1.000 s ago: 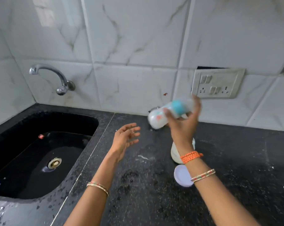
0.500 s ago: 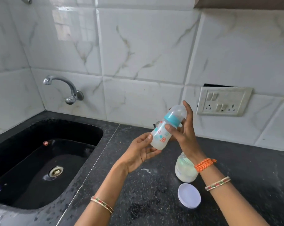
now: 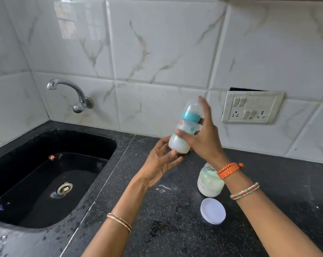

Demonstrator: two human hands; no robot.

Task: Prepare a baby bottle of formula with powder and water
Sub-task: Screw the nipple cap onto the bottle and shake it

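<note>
A baby bottle (image 3: 184,132) with a teal collar and clear cap, holding milky white liquid, is nearly upright above the black counter. My right hand (image 3: 205,138) grips it from the right, thumb across its middle and forefinger stretched up along the cap. My left hand (image 3: 160,162) is cupped under the bottle's base, fingertips touching it. An open glass jar of white powder (image 3: 208,184) stands on the counter under my right wrist. Its white lid (image 3: 213,210) lies flat in front of it.
A black sink (image 3: 51,175) with a drain and small scraps fills the left; a chrome tap (image 3: 71,93) juts from the tiled wall above it. A switch and socket plate (image 3: 251,110) is on the wall at right. The counter (image 3: 175,229) is wet and speckled.
The bottle went from lying sideways in my right hand to nearly upright. My left hand, open and apart a second ago, came up under its base.
</note>
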